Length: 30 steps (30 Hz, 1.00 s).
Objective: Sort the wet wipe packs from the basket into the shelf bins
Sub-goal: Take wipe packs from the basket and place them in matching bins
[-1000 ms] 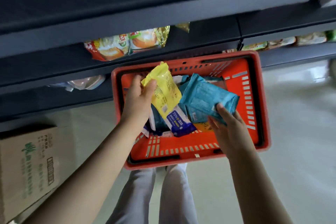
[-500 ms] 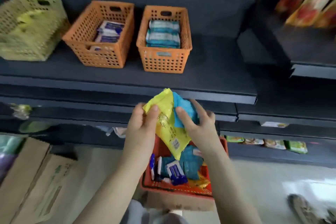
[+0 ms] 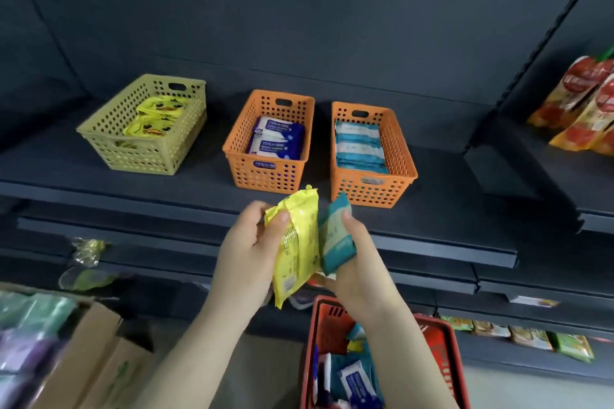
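Left hand [image 3: 246, 252] grips yellow pack [image 3: 299, 242], right hand [image 3: 360, 264] teal pack [image 3: 335, 236]; three bins [image 3: 262, 178].

The red basket [image 3: 438, 352] runs off the bottom edge, and its packs [image 3: 352, 378] are blurred (labels unreadable). The teal pack [image 3: 335, 236] has its left edge hidden behind the yellow pack [image 3: 299, 242]. Bagged goods [image 3: 30, 335] in the cardboard box [image 3: 99, 359] are a blur, cut by the left edge.
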Available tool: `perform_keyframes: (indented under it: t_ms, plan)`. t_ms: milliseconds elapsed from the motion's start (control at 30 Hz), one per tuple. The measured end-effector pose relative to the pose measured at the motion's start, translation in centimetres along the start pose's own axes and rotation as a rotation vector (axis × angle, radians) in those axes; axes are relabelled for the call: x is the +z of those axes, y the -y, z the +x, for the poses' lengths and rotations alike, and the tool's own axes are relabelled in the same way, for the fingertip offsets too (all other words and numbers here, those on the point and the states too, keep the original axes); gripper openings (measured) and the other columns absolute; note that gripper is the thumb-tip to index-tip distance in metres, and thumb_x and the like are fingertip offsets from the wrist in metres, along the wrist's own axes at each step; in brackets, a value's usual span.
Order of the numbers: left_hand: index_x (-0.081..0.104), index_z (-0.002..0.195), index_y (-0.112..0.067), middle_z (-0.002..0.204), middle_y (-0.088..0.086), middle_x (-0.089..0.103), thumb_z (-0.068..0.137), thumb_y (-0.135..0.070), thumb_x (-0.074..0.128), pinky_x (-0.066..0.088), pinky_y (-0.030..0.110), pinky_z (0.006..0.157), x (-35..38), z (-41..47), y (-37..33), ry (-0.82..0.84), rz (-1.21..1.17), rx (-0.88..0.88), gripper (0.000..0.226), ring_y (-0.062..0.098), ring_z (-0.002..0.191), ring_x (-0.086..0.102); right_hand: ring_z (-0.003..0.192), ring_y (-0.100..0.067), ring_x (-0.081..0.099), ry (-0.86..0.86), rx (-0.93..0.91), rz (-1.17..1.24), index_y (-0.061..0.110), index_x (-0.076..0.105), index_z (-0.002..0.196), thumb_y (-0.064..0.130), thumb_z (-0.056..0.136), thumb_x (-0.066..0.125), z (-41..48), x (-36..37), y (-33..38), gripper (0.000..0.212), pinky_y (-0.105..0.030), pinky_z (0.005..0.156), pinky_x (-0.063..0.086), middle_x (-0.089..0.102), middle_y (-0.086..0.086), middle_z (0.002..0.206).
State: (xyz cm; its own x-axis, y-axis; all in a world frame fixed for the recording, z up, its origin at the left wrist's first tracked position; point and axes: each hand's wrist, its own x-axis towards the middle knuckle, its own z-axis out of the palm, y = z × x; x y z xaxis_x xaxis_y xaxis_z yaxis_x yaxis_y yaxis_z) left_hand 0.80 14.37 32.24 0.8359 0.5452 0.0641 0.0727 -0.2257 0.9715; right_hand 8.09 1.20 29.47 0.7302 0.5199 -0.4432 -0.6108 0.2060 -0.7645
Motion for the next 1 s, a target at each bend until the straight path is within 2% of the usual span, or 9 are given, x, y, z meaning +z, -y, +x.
perform_keyframes:
  t_ms: [67, 167, 267, 333, 467, 567, 667, 867, 1000]
  plan:
    - [0.057, 0.089, -0.022, 0.071, -0.011, 0.063, 0.097, -0.034, 0.051, 0.040, 0.011, 0.054, -3.4, 1.8, 0.5, -0.027, -0.064, -0.013, 0.015, -0.003, 0.062, 0.055, 0.117, -0.033, 0.061, 0.039, 0.002, 0.227, 0.018, 0.050, 0.135, 0.055, 0.083, 0.058, 1.1, 1.5, -0.3, 0.065, -0.056, 0.100, 0.045, 0.064, -0.016, 0.125]
    - [0.059, 0.091, -0.025, 0.080, -0.009, 0.066, 0.097, -0.036, 0.052, 0.048, 0.027, 0.071, -7.8, 4.6, 1.6, -0.073, -0.153, -0.045, 0.015, 0.004, 0.074, 0.060, 0.127, -0.043, 0.050, 0.151, -0.062, 0.390, 0.020, 0.046, 0.140, 0.059, 0.077, 0.066, 3.0, 3.2, -0.6, 0.077, -0.068, 0.104, 0.032, 0.054, -0.022, 0.137]
    - [0.060, 0.095, -0.033, 0.096, -0.002, 0.068, 0.097, -0.040, 0.052, 0.053, 0.044, 0.087, -10.8, 7.0, 2.2, -0.086, -0.183, -0.083, 0.011, 0.016, 0.092, 0.064, 0.132, -0.043, 0.044, 0.239, -0.131, 0.423, 0.021, 0.042, 0.144, 0.067, 0.088, 0.044, 4.3, 5.0, -0.6, 0.072, -0.072, 0.105, 0.026, 0.048, -0.022, 0.143]
    - [0.061, 0.096, -0.033, 0.099, -0.001, 0.068, 0.097, -0.041, 0.052, 0.053, 0.050, 0.090, -11.9, 8.2, 2.5, -0.090, -0.219, -0.100, 0.013, 0.018, 0.094, 0.065, 0.133, -0.043, 0.044, 0.245, -0.201, 0.412, 0.020, 0.038, 0.146, 0.061, 0.094, 0.039, 4.8, 6.0, -0.3, 0.066, -0.072, 0.105, 0.028, 0.046, -0.022, 0.144]
    - [0.064, 0.094, -0.032, 0.103, -0.002, 0.070, 0.096, -0.039, 0.056, 0.052, 0.051, 0.092, -12.3, 10.4, 3.2, -0.119, -0.382, -0.181, 0.011, 0.021, 0.101, 0.066, 0.127, -0.037, 0.052, 0.101, -0.326, 0.312, 0.027, 0.038, 0.143, 0.038, 0.097, 0.049, 5.8, 7.0, 0.5, 0.048, -0.062, 0.097, 0.045, 0.053, -0.015, 0.140]
    - [0.062, 0.102, -0.027, 0.107, 0.000, 0.070, 0.098, -0.033, 0.053, 0.055, 0.039, 0.078, -11.5, 12.3, 3.6, -0.077, -0.543, -0.300, 0.011, 0.019, 0.100, 0.068, 0.108, -0.029, 0.067, -0.117, -0.377, 0.139, 0.021, 0.049, 0.128, 0.019, 0.096, 0.054, 7.1, 7.0, 1.5, 0.032, -0.047, 0.076, 0.059, 0.069, -0.008, 0.119]
    - [0.057, 0.114, -0.018, 0.111, 0.006, 0.069, 0.100, -0.031, 0.050, 0.056, 0.038, 0.075, -10.2, 14.7, 4.1, -0.028, -0.643, -0.413, 0.020, 0.020, 0.100, 0.069, 0.089, -0.022, 0.072, -0.252, -0.396, -0.005, 0.016, 0.054, 0.122, 0.019, 0.095, 0.056, 8.6, 6.2, 2.5, 0.027, -0.033, 0.060, 0.059, 0.074, -0.006, 0.102]
    - [0.060, 0.114, -0.014, 0.097, 0.004, 0.076, 0.100, -0.027, 0.050, 0.056, 0.038, 0.075, -5.9, 21.1, 3.8, 0.096, -0.746, -0.490, 0.022, 0.017, 0.089, 0.073, 0.098, -0.023, 0.071, -0.514, -0.496, -0.028, 0.015, 0.064, 0.115, 0.019, 0.091, 0.065, 13.2, 1.6, 7.8, 0.024, -0.042, 0.083, 0.057, 0.074, -0.004, 0.106]
    - [0.059, 0.125, -0.012, 0.109, 0.008, 0.073, 0.097, -0.022, 0.054, 0.057, 0.037, 0.080, -2.6, 25.9, 3.6, 0.172, -0.776, -0.550, 0.030, 0.020, 0.097, 0.072, 0.098, -0.026, 0.071, -0.597, -0.551, -0.149, 0.012, 0.062, 0.116, 0.019, 0.093, 0.063, 16.6, -3.3, 12.3, 0.024, -0.046, 0.084, 0.057, 0.072, -0.009, 0.108]
